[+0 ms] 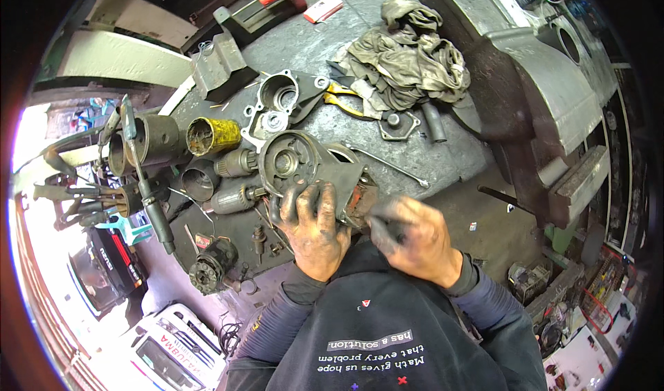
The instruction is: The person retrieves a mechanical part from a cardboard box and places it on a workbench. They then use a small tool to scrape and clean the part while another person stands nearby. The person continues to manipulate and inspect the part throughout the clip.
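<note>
A grey cast metal housing [324,168] with a round open end stands at the bench edge, close to my body. My left hand [315,228] is closed on its near side, blackened fingers bent over the top. By the housing's rusty right end [361,201], my right hand [415,239] is curled with fingers pressed together and slightly blurred. Whatever those fingers hold, if anything, is hidden. Behind the housing lies a cast cover [261,131] with round openings. Left of it are a toothed cylindrical part [236,163] and a grey cylinder with a shaft [235,199].
A yellow cup [221,134], a metal cylinder [156,140] and a long-handled tool [146,187] stand left. Farther back lie yellow-handled pliers [344,106], a crumpled cloth [415,62] and a flanged plate [400,126]. A thin metal rod [394,168] lies right of the housing; a massive grey vise-like body [546,86] rises beyond.
</note>
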`<state>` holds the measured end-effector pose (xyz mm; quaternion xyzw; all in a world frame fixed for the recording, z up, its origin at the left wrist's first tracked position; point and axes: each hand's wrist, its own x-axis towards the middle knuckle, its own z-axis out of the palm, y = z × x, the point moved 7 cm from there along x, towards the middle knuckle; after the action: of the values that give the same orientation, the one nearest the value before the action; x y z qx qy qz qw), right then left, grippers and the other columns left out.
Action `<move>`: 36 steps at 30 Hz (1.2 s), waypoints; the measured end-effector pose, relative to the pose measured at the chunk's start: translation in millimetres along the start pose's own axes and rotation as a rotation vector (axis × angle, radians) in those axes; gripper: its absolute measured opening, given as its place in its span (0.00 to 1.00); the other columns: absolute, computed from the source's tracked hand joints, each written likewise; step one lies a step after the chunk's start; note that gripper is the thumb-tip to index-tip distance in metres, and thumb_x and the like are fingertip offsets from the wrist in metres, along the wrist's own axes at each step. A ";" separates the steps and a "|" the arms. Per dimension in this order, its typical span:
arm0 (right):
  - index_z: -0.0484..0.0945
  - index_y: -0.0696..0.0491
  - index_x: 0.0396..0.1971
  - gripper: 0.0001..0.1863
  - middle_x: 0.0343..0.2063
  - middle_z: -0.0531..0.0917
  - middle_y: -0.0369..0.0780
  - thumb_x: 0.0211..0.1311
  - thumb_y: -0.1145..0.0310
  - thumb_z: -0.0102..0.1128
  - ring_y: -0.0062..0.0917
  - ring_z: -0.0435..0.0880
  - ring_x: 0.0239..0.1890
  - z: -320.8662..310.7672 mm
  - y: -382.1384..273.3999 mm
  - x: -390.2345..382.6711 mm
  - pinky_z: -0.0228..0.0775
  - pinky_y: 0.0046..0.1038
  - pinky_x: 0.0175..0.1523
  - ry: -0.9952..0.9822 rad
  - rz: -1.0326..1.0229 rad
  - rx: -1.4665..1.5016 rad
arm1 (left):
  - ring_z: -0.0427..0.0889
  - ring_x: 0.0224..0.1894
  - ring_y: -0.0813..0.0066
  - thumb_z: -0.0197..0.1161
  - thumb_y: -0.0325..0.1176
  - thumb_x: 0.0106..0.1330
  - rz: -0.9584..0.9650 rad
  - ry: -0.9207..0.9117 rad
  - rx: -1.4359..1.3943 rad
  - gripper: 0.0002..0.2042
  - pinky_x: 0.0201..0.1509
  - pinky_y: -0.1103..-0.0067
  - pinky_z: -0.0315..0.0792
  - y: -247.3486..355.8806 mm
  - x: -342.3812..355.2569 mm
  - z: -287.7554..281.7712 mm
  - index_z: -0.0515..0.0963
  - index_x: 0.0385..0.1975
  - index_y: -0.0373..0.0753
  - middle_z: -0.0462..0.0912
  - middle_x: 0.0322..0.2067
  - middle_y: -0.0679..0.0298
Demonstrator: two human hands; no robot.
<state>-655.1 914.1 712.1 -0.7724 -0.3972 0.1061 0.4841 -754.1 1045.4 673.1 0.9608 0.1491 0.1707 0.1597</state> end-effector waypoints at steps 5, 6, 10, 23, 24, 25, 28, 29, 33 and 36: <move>0.83 0.58 0.36 0.11 0.33 0.86 0.42 0.52 0.84 0.72 0.35 0.88 0.32 -2.9 5.5 -0.6 0.80 0.32 0.39 0.051 0.079 0.069 | 0.67 0.66 0.46 0.76 0.33 0.40 -0.010 -0.024 0.033 0.39 0.71 0.52 0.58 1.2 -0.8 1.5 0.75 0.61 0.40 0.75 0.55 0.54; 0.83 0.58 0.35 0.11 0.32 0.86 0.42 0.52 0.84 0.72 0.35 0.88 0.32 -3.0 5.2 -0.4 0.80 0.32 0.39 0.053 0.078 0.069 | 0.67 0.66 0.46 0.76 0.33 0.41 -0.009 -0.028 0.029 0.39 0.71 0.52 0.58 1.7 -0.7 1.6 0.75 0.61 0.40 0.75 0.55 0.54; 0.83 0.58 0.34 0.10 0.32 0.87 0.42 0.52 0.84 0.71 0.35 0.88 0.33 -6.3 5.2 -0.7 0.80 0.31 0.39 0.109 0.074 0.064 | 0.66 0.69 0.53 0.77 0.32 0.39 -0.049 -0.022 -0.015 0.39 0.73 0.49 0.54 0.2 -1.4 0.9 0.77 0.61 0.45 0.75 0.58 0.60; 0.81 0.58 0.37 0.10 0.35 0.86 0.43 0.54 0.79 0.72 0.40 0.88 0.35 -3.2 10.2 1.2 0.81 0.36 0.39 0.039 0.054 0.072 | 0.66 0.67 0.49 0.75 0.34 0.44 -0.027 -0.038 0.041 0.36 0.72 0.51 0.55 3.5 0.0 2.0 0.75 0.60 0.41 0.75 0.55 0.56; 0.81 0.58 0.37 0.11 0.35 0.86 0.43 0.54 0.79 0.72 0.40 0.88 0.35 -4.2 8.0 3.2 0.81 0.36 0.39 0.036 0.015 0.099 | 0.66 0.69 0.51 0.75 0.34 0.43 -0.046 -0.034 0.021 0.36 0.74 0.51 0.53 2.0 -0.6 1.4 0.77 0.59 0.42 0.75 0.57 0.58; 0.82 0.58 0.36 0.10 0.33 0.86 0.42 0.54 0.80 0.73 0.37 0.88 0.33 -7.4 9.9 4.7 0.81 0.34 0.38 0.086 0.039 0.055 | 0.65 0.70 0.54 0.75 0.34 0.41 -0.067 -0.027 -0.011 0.36 0.75 0.51 0.51 0.4 -1.1 1.2 0.78 0.58 0.43 0.75 0.58 0.59; 0.83 0.58 0.36 0.10 0.30 0.87 0.40 0.54 0.81 0.74 0.30 0.89 0.29 -15.0 18.9 5.5 0.80 0.29 0.35 0.154 0.165 0.047 | 0.66 0.69 0.54 0.74 0.33 0.42 -0.075 -0.021 -0.004 0.35 0.75 0.51 0.52 -0.4 -1.8 2.9 0.78 0.57 0.43 0.75 0.57 0.60; 0.83 0.57 0.36 0.09 0.30 0.88 0.40 0.55 0.81 0.73 0.30 0.89 0.29 -9.5 11.4 7.6 0.80 0.29 0.35 0.093 0.053 0.093 | 0.66 0.69 0.54 0.74 0.33 0.42 -0.076 -0.020 0.015 0.35 0.75 0.51 0.52 -0.5 -1.5 3.7 0.78 0.58 0.43 0.75 0.57 0.60; 0.82 0.57 0.35 0.09 0.33 0.87 0.43 0.56 0.78 0.73 0.35 0.89 0.32 -12.4 14.8 6.5 0.81 0.33 0.38 0.111 0.081 0.083 | 0.67 0.69 0.54 0.75 0.33 0.41 -0.053 -0.009 0.033 0.35 0.74 0.52 0.53 1.8 0.6 5.0 0.78 0.58 0.43 0.75 0.57 0.60; 0.80 0.57 0.35 0.09 0.34 0.87 0.44 0.57 0.77 0.72 0.39 0.89 0.33 -9.5 8.8 6.7 0.81 0.35 0.39 0.088 -0.045 0.159 | 0.66 0.68 0.50 0.75 0.32 0.41 -0.041 0.001 0.037 0.37 0.72 0.52 0.55 3.4 1.1 1.9 0.75 0.60 0.42 0.75 0.56 0.57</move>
<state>-640.9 910.7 711.1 -0.7265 -0.3830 0.0926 0.5630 -751.6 1042.2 673.0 0.9602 0.1719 0.1653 0.1453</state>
